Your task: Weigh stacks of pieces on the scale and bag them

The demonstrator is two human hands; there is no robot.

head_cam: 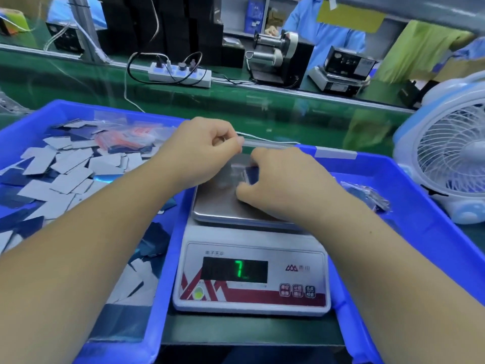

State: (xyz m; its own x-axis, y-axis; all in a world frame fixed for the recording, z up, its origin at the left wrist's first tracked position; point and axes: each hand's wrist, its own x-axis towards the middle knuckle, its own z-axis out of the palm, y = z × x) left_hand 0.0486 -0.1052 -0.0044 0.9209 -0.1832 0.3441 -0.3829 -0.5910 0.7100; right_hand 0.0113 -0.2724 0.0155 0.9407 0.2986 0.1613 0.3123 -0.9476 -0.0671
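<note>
Nearest the camera stood the scale, its green display showing a 7 with the other digits unreadable; its steel pan lay just beyond the readout, between two blue trays. Above the pan both hands worked on one clear bag; the left hand pinched the bag's top edge between thumb and fingertips, fingers curled; the right hand was curled round the lower part of the bag, where a dark stack of pieces showed through the plastic. Whether the bag rested on the pan or was held just over it could not be told, since the right hand hid the contact.

To the left, the left tray held a loose heap of grey and dark blue pieces, many overlapping, with a bundle of empty bags lying at its far side; to the right, the right tray held a few filled bags near its outer wall.

Judged from this, the task was in mid-course; one stack seemed already weighed and was going into, or being sealed in, its bag; a few bags were done; the large heap on the left remained to be stacked, weighed and bagged.

Farther off, a small fan stood at the right beside the tray; beyond it ran a green bench with a white power strip and a tape dispenser; a person in a blue coat stood behind.
</note>
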